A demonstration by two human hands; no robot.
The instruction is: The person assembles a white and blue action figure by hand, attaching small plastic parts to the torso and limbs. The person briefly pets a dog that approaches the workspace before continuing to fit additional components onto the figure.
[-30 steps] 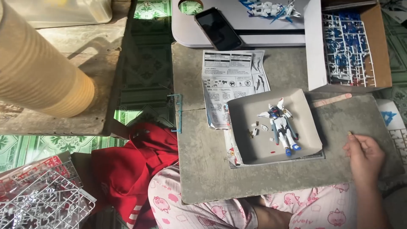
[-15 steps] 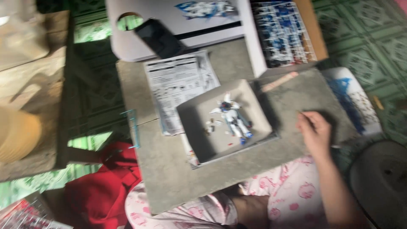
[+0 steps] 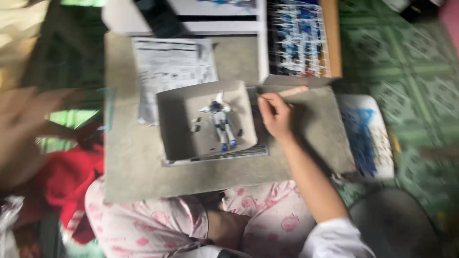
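A thin stick (image 3: 262, 97) is pinched in the right hand (image 3: 276, 116), just right of the tray (image 3: 179, 129); the left hand (image 3: 28, 129), far left, is too blurred to judge.

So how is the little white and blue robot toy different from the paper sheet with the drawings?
The small white and blue robot figure is solid and lies inside the shallow grey cardboard tray; the printed black-and-white paper sheet is flat and lies beyond the tray, partly under it. The figure is far smaller than the sheet. Both rest over the grey board.
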